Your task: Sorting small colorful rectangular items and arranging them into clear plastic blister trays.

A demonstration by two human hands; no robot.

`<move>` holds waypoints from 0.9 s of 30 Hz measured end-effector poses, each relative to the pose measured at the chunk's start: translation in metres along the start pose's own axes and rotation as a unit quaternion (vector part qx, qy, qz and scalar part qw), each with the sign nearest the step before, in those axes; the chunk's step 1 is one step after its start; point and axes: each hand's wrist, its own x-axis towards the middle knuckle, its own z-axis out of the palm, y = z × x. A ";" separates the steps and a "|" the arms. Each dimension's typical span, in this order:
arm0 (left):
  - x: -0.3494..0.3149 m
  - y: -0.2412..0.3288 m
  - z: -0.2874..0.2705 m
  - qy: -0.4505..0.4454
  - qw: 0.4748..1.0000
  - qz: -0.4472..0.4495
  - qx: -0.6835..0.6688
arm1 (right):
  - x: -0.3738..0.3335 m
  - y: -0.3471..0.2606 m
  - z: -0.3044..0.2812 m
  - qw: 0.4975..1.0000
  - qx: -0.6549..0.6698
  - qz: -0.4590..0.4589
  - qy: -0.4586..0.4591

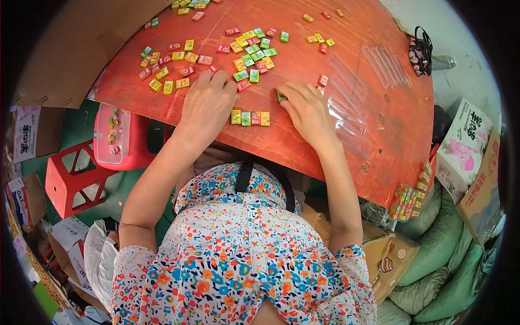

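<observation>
Near the table's front edge, several small candy-like boxes stand in a short, straight row (250, 118), coloured yellow, green and red. My left hand (208, 103) is left of and beyond this row, its fingers curled down at a small red box (213, 69) that peeks out past the fingertips. To the right of the row, my right hand (310, 111) pinches a small green box (280, 97) between thumb and fingers; the hand covers part of it. A loose cluster of red, yellow and green boxes (253, 49) lies just beyond both hands.
More small boxes (168, 86) lie scattered on the red table (292, 59). Clear plastic sleeves (346, 114) rest at the right, with stacked, filled packs (406, 200) by the right edge. A pink tub (111, 135) and a red stool (73, 179) stand left of the table.
</observation>
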 end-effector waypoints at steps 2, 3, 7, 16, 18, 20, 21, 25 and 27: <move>-0.002 -0.005 0.002 0.014 0.999 0.030 -0.009 | -0.010 -0.007 -0.004 1.000 0.000 -0.002 0.001; -0.003 -0.007 0.001 0.015 0.999 0.030 -0.010 | -0.015 -0.012 -0.007 1.000 -0.003 -0.004 -0.009; -0.011 -0.009 -0.010 0.033 0.996 0.057 -0.058 | -0.030 -0.025 -0.004 1.000 0.016 0.001 -0.011; -0.056 -0.008 -0.002 0.090 0.981 0.140 -0.101 | -0.033 -0.003 -0.026 0.996 0.044 0.050 0.064; -0.059 -0.006 0.002 0.085 0.982 0.135 -0.104 | -0.027 0.011 -0.039 0.989 -0.073 0.105 0.068; -0.058 -0.002 0.005 0.081 0.982 0.131 -0.107 | -0.021 0.020 -0.044 0.986 -0.119 0.106 0.044; -0.058 0.000 0.006 0.084 0.983 0.126 -0.107 | -0.018 0.023 -0.045 0.981 -0.164 0.106 0.018; -0.059 0.004 0.002 0.074 0.984 0.116 -0.111 | -0.017 0.029 -0.037 0.983 -0.166 0.075 0.008; -0.062 -0.002 0.006 0.066 0.985 0.112 -0.116 | -0.017 0.028 -0.039 0.987 -0.137 0.089 -0.010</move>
